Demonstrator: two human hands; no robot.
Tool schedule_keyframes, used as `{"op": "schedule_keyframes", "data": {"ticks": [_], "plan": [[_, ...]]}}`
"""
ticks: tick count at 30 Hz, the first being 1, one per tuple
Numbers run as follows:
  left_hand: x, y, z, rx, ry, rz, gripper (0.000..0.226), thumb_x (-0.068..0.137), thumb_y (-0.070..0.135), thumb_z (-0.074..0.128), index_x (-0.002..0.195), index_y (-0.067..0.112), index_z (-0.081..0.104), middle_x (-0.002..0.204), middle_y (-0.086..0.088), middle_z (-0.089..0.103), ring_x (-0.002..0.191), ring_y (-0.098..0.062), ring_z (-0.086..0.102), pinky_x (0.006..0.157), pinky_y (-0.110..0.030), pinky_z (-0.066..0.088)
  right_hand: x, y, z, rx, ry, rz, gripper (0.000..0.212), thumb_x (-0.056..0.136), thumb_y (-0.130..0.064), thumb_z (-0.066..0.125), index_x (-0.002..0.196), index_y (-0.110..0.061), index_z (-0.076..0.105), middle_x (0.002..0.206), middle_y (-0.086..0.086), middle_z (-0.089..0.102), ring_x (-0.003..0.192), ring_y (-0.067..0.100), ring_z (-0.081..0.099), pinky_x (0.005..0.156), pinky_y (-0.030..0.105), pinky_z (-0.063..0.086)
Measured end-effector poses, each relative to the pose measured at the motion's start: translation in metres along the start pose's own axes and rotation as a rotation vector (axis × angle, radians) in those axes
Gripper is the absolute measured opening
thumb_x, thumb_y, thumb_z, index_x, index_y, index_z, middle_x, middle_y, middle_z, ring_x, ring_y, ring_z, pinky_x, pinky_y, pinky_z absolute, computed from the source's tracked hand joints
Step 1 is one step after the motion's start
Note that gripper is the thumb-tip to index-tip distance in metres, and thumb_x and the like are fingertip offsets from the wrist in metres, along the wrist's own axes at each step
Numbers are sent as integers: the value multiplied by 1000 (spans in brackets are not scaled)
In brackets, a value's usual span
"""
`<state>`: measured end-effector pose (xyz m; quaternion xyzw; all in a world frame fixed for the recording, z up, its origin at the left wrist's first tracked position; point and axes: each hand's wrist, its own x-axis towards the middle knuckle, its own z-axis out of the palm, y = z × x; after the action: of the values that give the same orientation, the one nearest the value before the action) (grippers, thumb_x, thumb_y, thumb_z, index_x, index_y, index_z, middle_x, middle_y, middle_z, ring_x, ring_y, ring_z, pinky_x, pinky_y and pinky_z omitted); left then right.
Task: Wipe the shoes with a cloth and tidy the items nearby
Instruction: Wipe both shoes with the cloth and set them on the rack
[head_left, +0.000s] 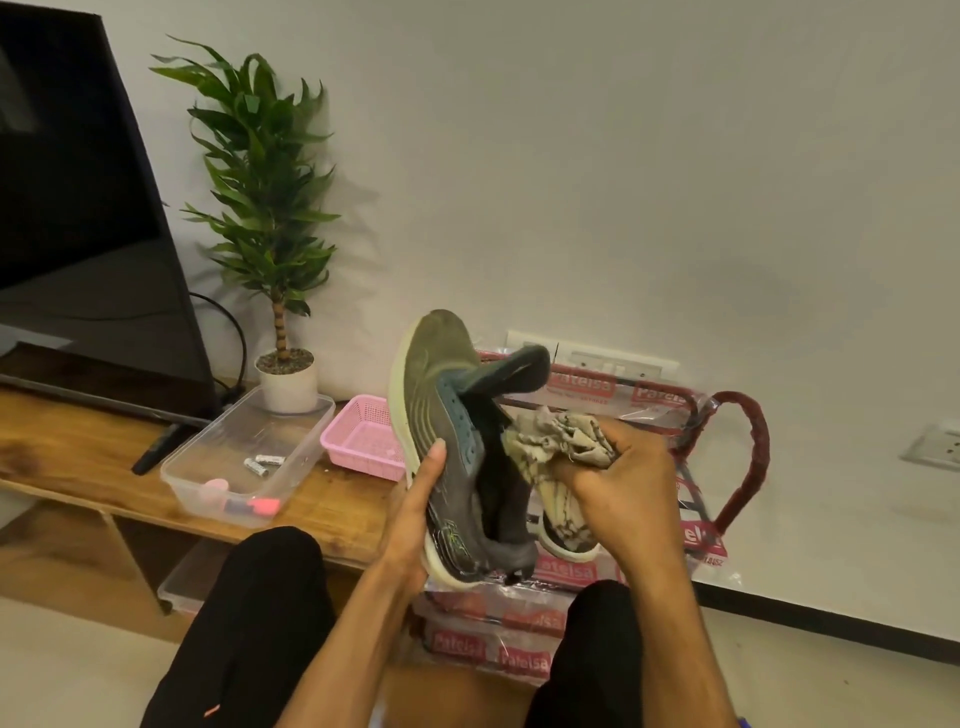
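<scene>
The left hand (421, 499) grips a grey running shoe (457, 457) from beneath, toe up, above a plastic-wrapped rack (649, 400). The right hand (623, 483) bunches a patterned cloth (561, 441) at the shoe's collar. Firm strokes toward the toe, with the shoe braced, should clean best.

A television (78, 208) is set at the left of a bench (62, 447), with a potted plant (265, 208) just right of it, against the wall. Before the plant a container (179, 480) is laid, batteries (262, 462) in it, and a basket (337, 447) is set just right of that. Right of the bench a rack (743, 447) is stood, a switch panel (613, 364) behind it. Before the rack a shoe (447, 431) is held in the left hand (415, 519), a cloth (561, 441) in the right hand (623, 483) beside it.
</scene>
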<state>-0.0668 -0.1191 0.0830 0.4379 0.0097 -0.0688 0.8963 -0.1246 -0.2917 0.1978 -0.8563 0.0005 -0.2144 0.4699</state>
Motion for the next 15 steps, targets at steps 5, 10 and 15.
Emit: {"op": "schedule_keyframes", "data": {"ticks": [5,10,15], "plan": [[3,4,8,120,113,162,73,71,55,80,130,18,61,116,-9,73,108,-30,69,90,-44,55,0,-4,6,-146,-511,238,20,66,-18,88,82,-23,76,78,-7,76,77,10,73,79,44,59],[5,3,5,34,204,229,62,74,46,78,127,17,64,114,-8,74,106,-29,70,93,-46,55,7,-7,3,-215,-536,280,21,65,-16,88,82,-15,76,78,2,76,77,24,74,75,46,60],[6,4,1,51,222,211,73,66,54,83,127,18,65,115,-9,73,107,-31,69,99,-54,51,2,6,19,-387,-231,190,13,69,-14,80,78,-13,71,71,3,71,70,24,67,66,46,57]]}}
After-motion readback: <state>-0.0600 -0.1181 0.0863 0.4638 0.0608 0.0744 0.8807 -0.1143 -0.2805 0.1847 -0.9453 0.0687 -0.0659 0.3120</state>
